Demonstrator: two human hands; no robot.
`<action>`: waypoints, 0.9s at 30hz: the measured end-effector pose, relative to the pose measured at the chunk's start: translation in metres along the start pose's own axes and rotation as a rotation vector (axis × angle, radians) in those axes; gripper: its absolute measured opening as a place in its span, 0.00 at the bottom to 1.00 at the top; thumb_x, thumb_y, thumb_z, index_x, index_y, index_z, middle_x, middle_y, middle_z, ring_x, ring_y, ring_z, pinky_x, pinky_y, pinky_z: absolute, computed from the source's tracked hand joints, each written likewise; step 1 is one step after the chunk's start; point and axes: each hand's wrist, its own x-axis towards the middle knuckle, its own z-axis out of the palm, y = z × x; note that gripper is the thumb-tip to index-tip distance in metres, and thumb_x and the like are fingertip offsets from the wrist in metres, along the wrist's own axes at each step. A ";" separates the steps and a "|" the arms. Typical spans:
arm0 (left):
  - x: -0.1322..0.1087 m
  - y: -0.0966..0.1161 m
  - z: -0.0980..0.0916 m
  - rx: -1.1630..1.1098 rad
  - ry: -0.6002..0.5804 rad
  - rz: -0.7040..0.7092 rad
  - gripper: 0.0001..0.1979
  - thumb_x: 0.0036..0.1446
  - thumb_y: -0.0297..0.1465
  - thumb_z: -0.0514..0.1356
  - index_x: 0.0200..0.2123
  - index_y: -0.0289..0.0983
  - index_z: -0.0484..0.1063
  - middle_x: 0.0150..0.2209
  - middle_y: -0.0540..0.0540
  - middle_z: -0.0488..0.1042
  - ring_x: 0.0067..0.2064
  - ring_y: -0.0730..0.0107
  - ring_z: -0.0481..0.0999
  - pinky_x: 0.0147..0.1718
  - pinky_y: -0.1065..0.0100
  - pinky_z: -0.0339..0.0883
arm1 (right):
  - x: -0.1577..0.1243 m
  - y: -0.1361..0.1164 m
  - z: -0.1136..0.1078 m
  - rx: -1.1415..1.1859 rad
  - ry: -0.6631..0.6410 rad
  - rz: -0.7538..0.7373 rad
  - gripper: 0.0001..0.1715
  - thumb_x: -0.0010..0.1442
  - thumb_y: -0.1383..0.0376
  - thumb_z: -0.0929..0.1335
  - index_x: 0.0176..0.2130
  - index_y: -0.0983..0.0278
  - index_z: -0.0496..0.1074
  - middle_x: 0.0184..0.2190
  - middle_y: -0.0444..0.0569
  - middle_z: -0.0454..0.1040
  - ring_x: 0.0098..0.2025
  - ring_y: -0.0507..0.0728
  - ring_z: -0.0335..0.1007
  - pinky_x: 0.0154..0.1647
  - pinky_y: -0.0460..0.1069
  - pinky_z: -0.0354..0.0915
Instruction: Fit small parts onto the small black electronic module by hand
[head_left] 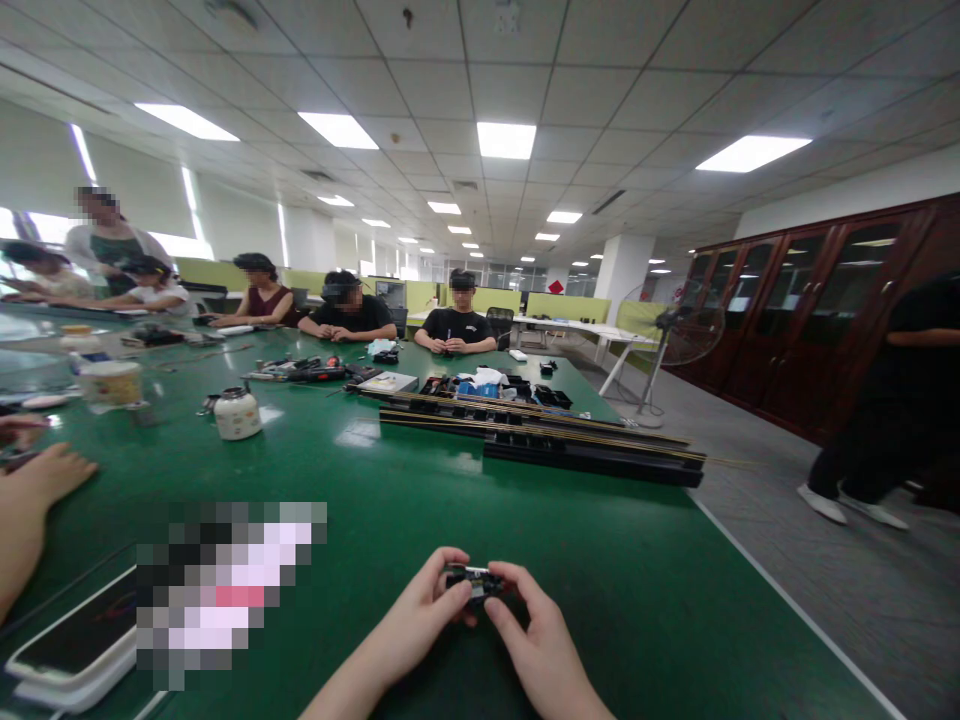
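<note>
Between my two hands is a small black device [475,584] with a lighter, circuit-like patch on its face; its exact kind is too small to make out. My left hand [426,610] grips its left end between thumb and fingers. On the other end, the thumb and index finger of my right hand [528,612] are closed. Both hands hold it just above the green tabletop [360,590], close to the near edge. My fingers hide parts of the device's sides.
Long black rails [592,462] with thin brass-coloured rods lie ahead. A white jar [238,414] stands left of them. A white-cased phone [75,630] lies at near left, beside a co-worker's hand [52,475]. Other people sit around the table. A floor fan [663,325] stands at right.
</note>
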 end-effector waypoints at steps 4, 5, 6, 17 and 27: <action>0.000 0.001 0.001 0.001 0.012 -0.008 0.16 0.50 0.40 0.57 0.40 0.38 0.61 0.29 0.52 0.71 0.29 0.71 0.73 0.32 0.66 0.61 | 0.001 0.000 0.000 0.000 0.003 0.003 0.14 0.55 0.62 0.65 0.42 0.61 0.70 0.40 0.49 0.74 0.43 0.58 0.69 0.46 0.51 0.64; 0.000 0.002 0.001 -0.002 0.015 -0.012 0.16 0.50 0.41 0.57 0.40 0.39 0.61 0.29 0.52 0.71 0.29 0.70 0.73 0.33 0.66 0.61 | 0.001 0.001 0.000 -0.001 0.007 0.004 0.14 0.55 0.61 0.65 0.42 0.61 0.70 0.40 0.49 0.75 0.43 0.58 0.69 0.46 0.51 0.64; -0.001 0.002 0.001 -0.005 0.017 -0.015 0.17 0.50 0.41 0.57 0.40 0.39 0.61 0.30 0.51 0.71 0.30 0.70 0.73 0.33 0.66 0.61 | 0.001 0.001 0.000 -0.001 0.012 0.004 0.14 0.55 0.61 0.65 0.42 0.61 0.70 0.40 0.49 0.75 0.43 0.58 0.70 0.46 0.51 0.65; -0.001 0.001 0.003 0.010 0.006 -0.019 0.18 0.48 0.42 0.58 0.41 0.38 0.62 0.32 0.51 0.68 0.29 0.71 0.72 0.34 0.64 0.62 | 0.002 -0.009 -0.002 0.010 -0.066 -0.110 0.11 0.59 0.63 0.62 0.41 0.58 0.71 0.40 0.48 0.73 0.44 0.56 0.68 0.47 0.50 0.64; -0.003 0.005 0.004 -0.059 -0.036 0.000 0.23 0.44 0.39 0.62 0.43 0.40 0.59 0.34 0.49 0.71 0.33 0.69 0.72 0.38 0.64 0.60 | 0.001 -0.006 -0.002 0.001 -0.016 -0.098 0.12 0.59 0.61 0.61 0.40 0.59 0.70 0.40 0.48 0.73 0.44 0.56 0.68 0.47 0.50 0.64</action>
